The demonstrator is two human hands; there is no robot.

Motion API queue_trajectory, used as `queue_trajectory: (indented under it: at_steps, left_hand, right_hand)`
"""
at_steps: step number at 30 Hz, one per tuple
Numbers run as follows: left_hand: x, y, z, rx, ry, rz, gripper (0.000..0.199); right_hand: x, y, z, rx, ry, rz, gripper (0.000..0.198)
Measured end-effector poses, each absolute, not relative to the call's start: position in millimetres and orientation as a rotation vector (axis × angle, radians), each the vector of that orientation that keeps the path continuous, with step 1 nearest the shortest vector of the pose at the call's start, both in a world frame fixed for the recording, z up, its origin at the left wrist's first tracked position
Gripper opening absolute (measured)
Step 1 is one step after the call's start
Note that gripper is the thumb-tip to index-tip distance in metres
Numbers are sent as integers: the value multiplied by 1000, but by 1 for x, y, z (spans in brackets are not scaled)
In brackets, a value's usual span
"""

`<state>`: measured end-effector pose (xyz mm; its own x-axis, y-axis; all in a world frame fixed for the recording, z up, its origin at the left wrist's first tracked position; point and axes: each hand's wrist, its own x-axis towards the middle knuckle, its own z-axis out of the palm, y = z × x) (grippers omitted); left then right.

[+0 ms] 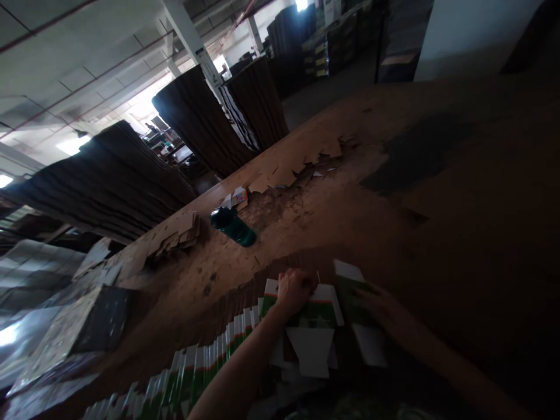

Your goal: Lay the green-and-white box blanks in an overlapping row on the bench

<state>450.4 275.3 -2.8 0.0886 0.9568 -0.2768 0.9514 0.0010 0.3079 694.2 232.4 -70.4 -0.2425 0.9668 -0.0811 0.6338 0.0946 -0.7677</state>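
Note:
My left hand [296, 289], its fingers curled, grips the top edge of a white and green printed carton [315, 318] that has an orange stripe. A white flap of this carton hangs towards me. To the right, my right hand [377, 304] lies against a second white and green carton piece [359, 315], which stands tilted. Motion blurs that hand, so its grip is unclear. Beside my left forearm runs a long row of similar flat cartons [201, 364], leaning one on another along the table.
On the brown worktable [280, 233] lies a dark green glossy object [234, 226], possibly a tape dispenser. Behind it are cardboard scraps [284, 172] and a small cardboard pile [175, 236]. Tall dark sheet stacks [105, 181] stand beyond the table; a plastic-wrapped stack [79, 326] is at left.

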Motion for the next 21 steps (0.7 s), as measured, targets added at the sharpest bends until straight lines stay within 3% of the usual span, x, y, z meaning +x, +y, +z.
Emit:
queue_trajectory:
  at_steps: [6,21]
  left_hand:
    - [455,271,-8,2006,1908,-3,13]
    - [457,269,-6,2143,1868,-94,14]
  right_hand:
    - [655,195,-119,-1553,-2164,798,56]
    - [644,190,-138,-1521,-2180,511,54]
